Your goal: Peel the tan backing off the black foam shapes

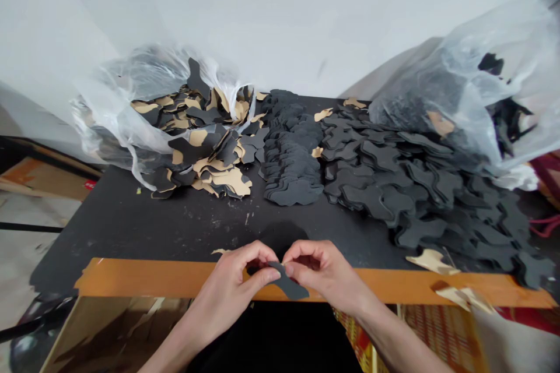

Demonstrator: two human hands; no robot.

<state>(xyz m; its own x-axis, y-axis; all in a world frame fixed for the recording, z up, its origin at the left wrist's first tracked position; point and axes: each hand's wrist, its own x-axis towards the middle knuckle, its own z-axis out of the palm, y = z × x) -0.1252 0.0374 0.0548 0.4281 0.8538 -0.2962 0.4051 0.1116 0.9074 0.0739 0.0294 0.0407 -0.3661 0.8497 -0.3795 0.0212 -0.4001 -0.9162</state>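
Over the table's front edge, a dark grey, wavy-edged flat cutout (pixel 289 287) is pinched between my hands. My left hand (pixel 238 277) grips its left part with thumb and fingers. My right hand (pixel 321 271) has thumb and forefinger closed at its upper edge, close to the left fingertips. Beyond my hands lies a long overlapping row of dark cutouts (pixel 294 169). To its left is a loose heap of dark and tan-backed cutouts (pixel 223 172), spilling from a clear plastic bag (pixel 151 76). Stacks of similar dark cutouts (pixel 380 198) spread to the right.
A second clear plastic bag (pixel 468 81) holding dark pieces stands at the back right. Orange tape (pixel 144 280) runs along the front of the black table (pixel 144 227). Tan paper scraps (pixel 433 261) lie at the right edge. A cardboard box (pixel 118 332) sits below. A white wall rises behind.
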